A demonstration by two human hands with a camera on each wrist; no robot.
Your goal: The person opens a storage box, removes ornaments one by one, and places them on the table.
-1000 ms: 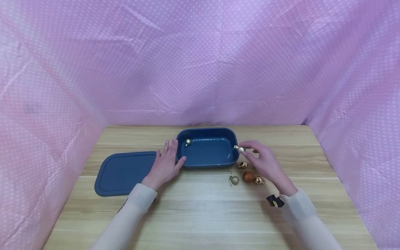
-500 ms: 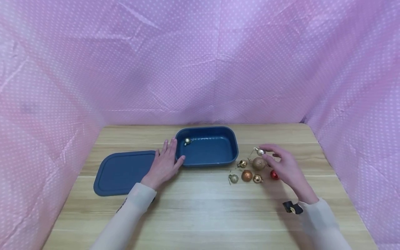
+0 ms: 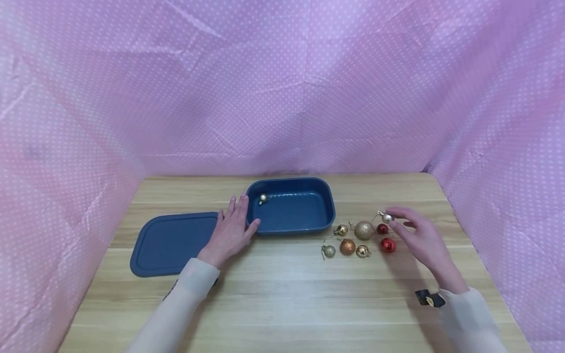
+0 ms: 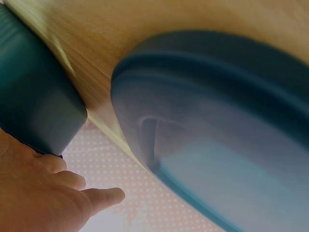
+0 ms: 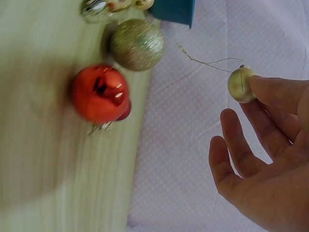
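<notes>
My right hand point(image 3: 419, 240) pinches a small pale gold bauble point(image 5: 241, 84) between thumb and fingertips; its thin hanging string trails free. The hand hovers above the table, just right of several baubles. Nearest to it are a large gold glitter bauble point(image 3: 364, 230), a dark red bauble point(image 3: 382, 229) and a shiny red bauble point(image 3: 388, 245). My left hand point(image 3: 228, 235) lies with straight fingers against the left wall of the blue box point(image 3: 291, 230). Inside that box, at its left end, sits one small gold bauble point(image 3: 263, 198).
A flat blue lid point(image 3: 174, 247) lies left of the box, partly under the left hand. Between box and right hand are a copper bauble point(image 3: 347, 246), a silvery bauble point(image 3: 329, 251) and two shiny gold ones. Pink dotted cloth point(image 3: 282, 98) surrounds the wooden table.
My right hand has moved right, from the box's right rim past the baubles, carrying the pale gold bauble. The red baubles have come into sight. The left hand has stayed in place.
</notes>
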